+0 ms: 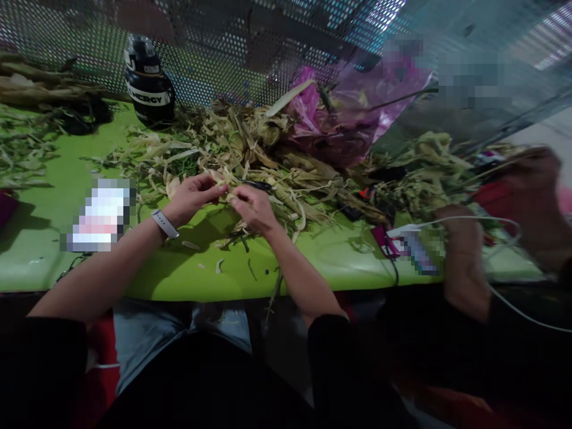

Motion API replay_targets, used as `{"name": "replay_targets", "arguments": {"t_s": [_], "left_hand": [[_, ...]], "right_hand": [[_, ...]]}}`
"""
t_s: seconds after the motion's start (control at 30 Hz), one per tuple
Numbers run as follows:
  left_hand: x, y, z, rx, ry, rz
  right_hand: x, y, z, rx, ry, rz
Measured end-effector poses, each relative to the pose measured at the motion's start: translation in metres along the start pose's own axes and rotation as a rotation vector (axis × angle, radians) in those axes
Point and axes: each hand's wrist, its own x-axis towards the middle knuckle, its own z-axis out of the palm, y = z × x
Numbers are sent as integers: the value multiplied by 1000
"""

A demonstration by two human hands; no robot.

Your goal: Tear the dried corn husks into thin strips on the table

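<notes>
My left hand (193, 195), with a white watch on the wrist, and my right hand (252, 208) meet over the green table (53, 262). Both pinch a pale dried husk strip (227, 192) between their fingertips. Just behind them lies a big heap of dried leaves and husks (250, 149). A few small scraps lie on the table below my hands.
A black jug (148, 83) stands at the back left. A pink plastic bag (348, 113) lies behind the heap. Another person's arm (465, 262) rests at the right by a white cable (447, 223). More husks (424, 167) lie at the right and far left.
</notes>
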Motion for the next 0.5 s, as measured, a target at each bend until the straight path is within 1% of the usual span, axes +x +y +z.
{"name": "replay_targets", "arguments": {"t_s": [0.07,0.1,0.13,0.17,0.23,0.27,0.33,0.37,0.5], "left_hand": [[-2,2,0,105,-123,-40],[-2,3,1,143,-174,-51],[-3,2,2,167,-219,-56],[-4,1,3,177,-251,-55],[-4,-1,5,179,-275,-42],[-3,-3,5,180,-272,-34],[-2,-5,4,201,-274,-24],[-2,-5,3,221,-297,-20],[-2,-5,3,257,-467,11]], "right_hand": [[3,2,-6,-65,207,-42],[4,4,-8,-67,250,-48],[5,6,-8,-59,239,-47],[6,8,-7,-42,186,-41],[8,12,-2,18,64,-16],[8,12,1,57,31,-3],[8,13,6,138,32,11],[8,12,8,176,49,11],[6,10,14,285,70,-3]]}}
